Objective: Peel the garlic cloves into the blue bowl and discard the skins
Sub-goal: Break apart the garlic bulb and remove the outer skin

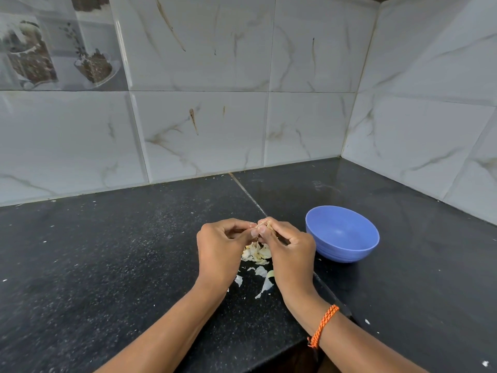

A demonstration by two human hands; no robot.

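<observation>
Peeling a garlic clove point(265, 224), a person works with both hands raised just above a black counter point(107, 251), seen from their own head looking down. The left hand point(219, 247) and right hand point(289, 244) meet fingertip to fingertip, all fingers curled inward. Together they pinch the small clove between thumbs and forefingers; it is mostly hidden, with only a pale, papery edge showing. Which hand bears most of the grip cannot be told.

Directly below the hands lies a loose heap of skins point(256, 253), with more torn flakes scattered toward the person on the counter. A bowl point(342, 234), blue and seemingly empty, sits on the counter just right of the right hand, near but not touching it. An orange thread band point(324, 325) circles the right wrist. Grey marbled tiles point(201, 125) cover the walls behind.

Likely risks: the slick clove could pop from the pinch and fall among the skins or roll off the counter edge. Flakes clinging to fingers could drop into the bowl with the clove. The light skins could drift and scatter further, making them harder to gather.
</observation>
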